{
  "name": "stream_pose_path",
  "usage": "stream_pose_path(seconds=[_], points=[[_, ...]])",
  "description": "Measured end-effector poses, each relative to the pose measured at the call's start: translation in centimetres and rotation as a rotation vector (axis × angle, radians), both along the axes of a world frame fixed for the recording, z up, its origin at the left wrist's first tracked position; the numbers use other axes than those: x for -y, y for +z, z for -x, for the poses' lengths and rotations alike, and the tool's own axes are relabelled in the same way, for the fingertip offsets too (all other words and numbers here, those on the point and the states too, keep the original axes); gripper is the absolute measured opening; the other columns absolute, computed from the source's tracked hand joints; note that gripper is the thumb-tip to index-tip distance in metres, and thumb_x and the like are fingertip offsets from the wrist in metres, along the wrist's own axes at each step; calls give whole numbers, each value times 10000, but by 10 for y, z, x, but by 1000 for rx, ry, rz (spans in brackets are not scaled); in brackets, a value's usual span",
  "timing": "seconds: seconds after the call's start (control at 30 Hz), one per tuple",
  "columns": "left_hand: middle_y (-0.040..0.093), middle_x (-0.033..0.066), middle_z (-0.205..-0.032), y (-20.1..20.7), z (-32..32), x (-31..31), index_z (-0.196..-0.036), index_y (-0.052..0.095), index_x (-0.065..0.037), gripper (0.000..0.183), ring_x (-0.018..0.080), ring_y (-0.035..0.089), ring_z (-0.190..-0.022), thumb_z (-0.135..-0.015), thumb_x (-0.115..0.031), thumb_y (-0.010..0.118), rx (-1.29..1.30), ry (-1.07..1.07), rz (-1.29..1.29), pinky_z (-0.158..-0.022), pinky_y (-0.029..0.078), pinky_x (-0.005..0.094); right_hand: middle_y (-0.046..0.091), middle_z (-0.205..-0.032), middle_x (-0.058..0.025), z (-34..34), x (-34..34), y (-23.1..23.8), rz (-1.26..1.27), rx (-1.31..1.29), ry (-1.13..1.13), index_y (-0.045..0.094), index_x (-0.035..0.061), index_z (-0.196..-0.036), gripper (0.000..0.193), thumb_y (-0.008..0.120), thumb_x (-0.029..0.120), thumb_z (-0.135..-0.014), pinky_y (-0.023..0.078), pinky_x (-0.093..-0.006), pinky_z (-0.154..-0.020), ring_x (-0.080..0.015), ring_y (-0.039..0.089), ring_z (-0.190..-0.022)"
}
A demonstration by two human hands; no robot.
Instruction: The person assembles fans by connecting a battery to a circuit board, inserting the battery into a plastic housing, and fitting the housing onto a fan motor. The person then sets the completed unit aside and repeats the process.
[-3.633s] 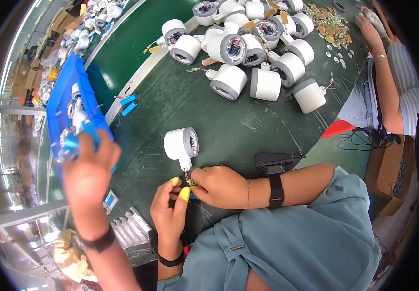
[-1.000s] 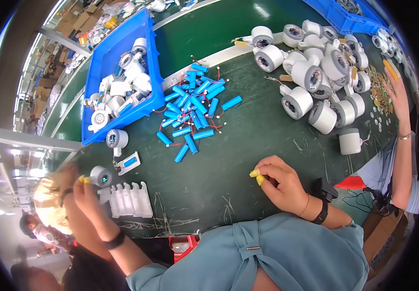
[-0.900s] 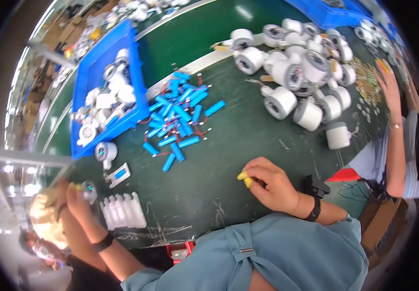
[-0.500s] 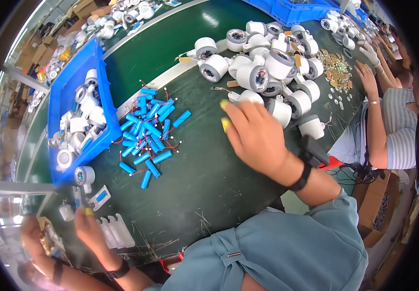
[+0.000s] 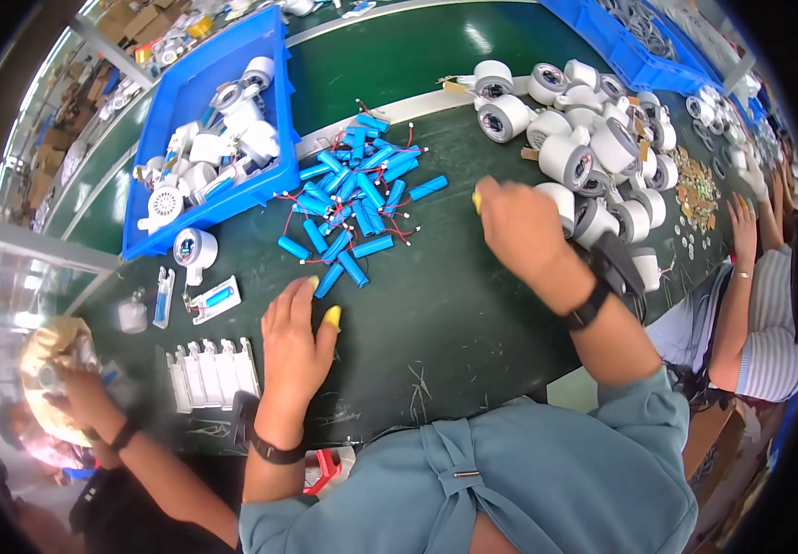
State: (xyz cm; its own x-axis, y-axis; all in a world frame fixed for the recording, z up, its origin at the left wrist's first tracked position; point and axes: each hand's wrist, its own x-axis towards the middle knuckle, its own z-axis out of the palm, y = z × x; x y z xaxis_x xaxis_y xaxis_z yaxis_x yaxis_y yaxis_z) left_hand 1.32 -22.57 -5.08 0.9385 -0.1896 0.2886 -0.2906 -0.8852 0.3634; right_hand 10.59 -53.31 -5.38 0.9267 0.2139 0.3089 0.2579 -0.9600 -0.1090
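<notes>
My left hand (image 5: 295, 346) is open above the dark green table, fingers stretched, with yellow covers on the thumb and a fingertip. It is nearest a heap of blue cylindrical batteries (image 5: 366, 217) with red wires. My right hand (image 5: 530, 238) has its fingers curled together, a yellow-covered tip showing; anything inside is hidden. Close to its right lies a pile of white-and-grey round housings (image 5: 591, 152). Left of my left hand are a row of white plastic holders (image 5: 214, 374), a holder with a blue battery (image 5: 216, 300), a slimmer battery holder (image 5: 163, 297) and a single round housing (image 5: 196, 249).
A blue bin (image 5: 163, 138) of white housings stands behind the batteries; another blue bin (image 5: 643, 69) is at the far right. Small circuit boards (image 5: 694, 189) lie beyond the pile. Another person's hand (image 5: 80, 392) is at the left; a co-worker's arm (image 5: 740, 249) is at the right.
The view has swung left. My left hand has moved away from the slim battery holder toward the batteries. My right hand has shifted left from the housings, its fingers now curled closer together.
</notes>
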Motion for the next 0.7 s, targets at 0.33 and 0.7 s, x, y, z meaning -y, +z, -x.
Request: stream_pose_path(seconds=[0.33, 0.7], points=[[633, 134, -1051, -3, 18, -3, -1185, 616, 19, 364, 234, 620, -885, -833, -14, 703, -270, 111, 531, -790, 504, 340, 666, -932, -73, 115, 10, 0, -1113, -468, 89, 553, -7, -1158, 209, 556, -3, -949, 531, -251, -631, -130, 658, -805], [640, 132, -876, -7, -12, 40, -955, 649, -24, 225, 323, 613, -773, -767, -113, 734, -14, 76, 17, -727, 459, 413, 656, -1008, -106, 127, 8, -11, -1658, -959, -67, 540, 5, -1206, 227, 538, 62, -987, 557, -275, -676, -182, 679, -828]])
